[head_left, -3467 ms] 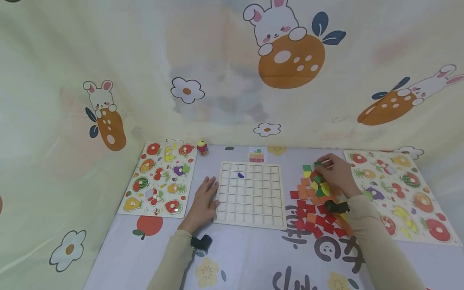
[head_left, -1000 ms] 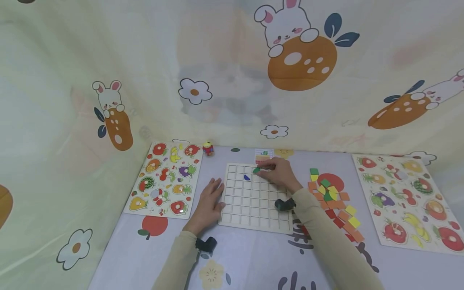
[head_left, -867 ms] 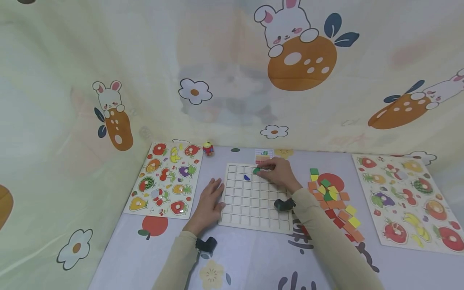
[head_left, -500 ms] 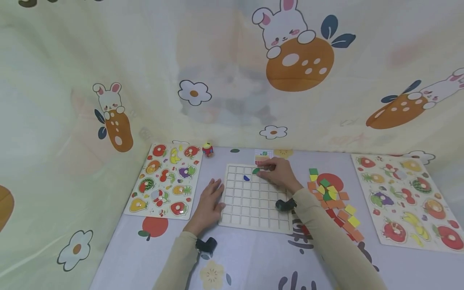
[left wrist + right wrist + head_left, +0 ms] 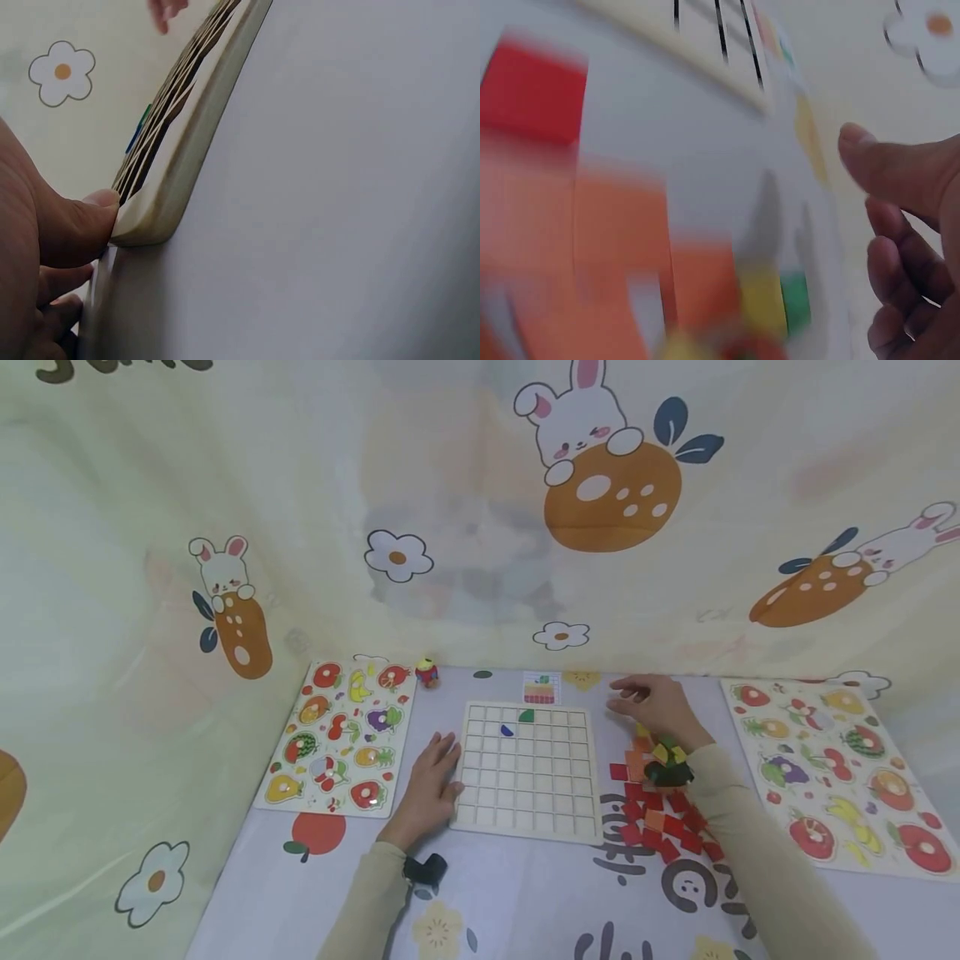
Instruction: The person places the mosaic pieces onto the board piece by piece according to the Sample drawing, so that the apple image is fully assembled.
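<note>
A wooden grid board (image 5: 525,810) lies in the middle of the table. A green piece (image 5: 527,716) sits in its top row and a blue piece (image 5: 507,731) in the row below. My left hand (image 5: 431,781) lies flat on the table, its thumb (image 5: 82,225) touching the board's near left corner (image 5: 150,217). My right hand (image 5: 651,703) hovers over the far end of a pile of red, orange, yellow and green tiles (image 5: 652,806), fingers (image 5: 896,255) loosely curled and holding nothing. The right wrist view is blurred; a red tile (image 5: 532,90) and a green tile (image 5: 796,304) show.
A small pattern card (image 5: 542,687) lies behind the board. Fruit peg puzzles lie at the left (image 5: 337,735) and right (image 5: 832,768). A little toy figure (image 5: 427,672) stands at the back. A printed cloth backdrop (image 5: 480,527) closes the far side.
My right hand let go of the green piece in the board's top row and swung right to above the tile pile. The left hand stayed at the board's edge.
</note>
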Demonstrator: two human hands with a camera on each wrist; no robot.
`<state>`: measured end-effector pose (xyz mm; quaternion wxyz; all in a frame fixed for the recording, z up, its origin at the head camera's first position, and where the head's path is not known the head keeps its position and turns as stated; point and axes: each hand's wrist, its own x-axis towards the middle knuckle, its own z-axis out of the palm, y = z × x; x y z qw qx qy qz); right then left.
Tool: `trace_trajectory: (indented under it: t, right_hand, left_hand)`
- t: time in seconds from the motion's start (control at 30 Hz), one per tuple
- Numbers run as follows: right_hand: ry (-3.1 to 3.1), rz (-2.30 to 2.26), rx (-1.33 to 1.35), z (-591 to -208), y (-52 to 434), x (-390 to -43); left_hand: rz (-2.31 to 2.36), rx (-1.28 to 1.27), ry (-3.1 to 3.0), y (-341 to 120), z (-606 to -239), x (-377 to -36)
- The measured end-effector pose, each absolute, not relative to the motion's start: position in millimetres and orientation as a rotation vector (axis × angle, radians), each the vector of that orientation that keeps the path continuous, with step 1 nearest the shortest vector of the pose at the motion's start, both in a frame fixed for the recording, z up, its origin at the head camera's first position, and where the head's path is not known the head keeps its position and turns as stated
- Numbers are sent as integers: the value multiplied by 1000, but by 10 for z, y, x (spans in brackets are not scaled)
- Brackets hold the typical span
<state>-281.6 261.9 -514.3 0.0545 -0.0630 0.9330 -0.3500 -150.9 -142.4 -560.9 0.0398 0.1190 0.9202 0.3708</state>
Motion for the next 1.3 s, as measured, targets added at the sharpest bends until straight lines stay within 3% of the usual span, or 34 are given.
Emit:
trace_trajectory:
  t: [0.37,1.3]
  right_hand:
    - [2786,-920,-182,-5272,3209,-2763]
    - [2783,-1118,-99,-5366,3187,-2710]
  left_hand:
    - [1132,364,2831,-1455,-5631,-1510]
    - [1155,380,2829,-1413,-5613,-1500]
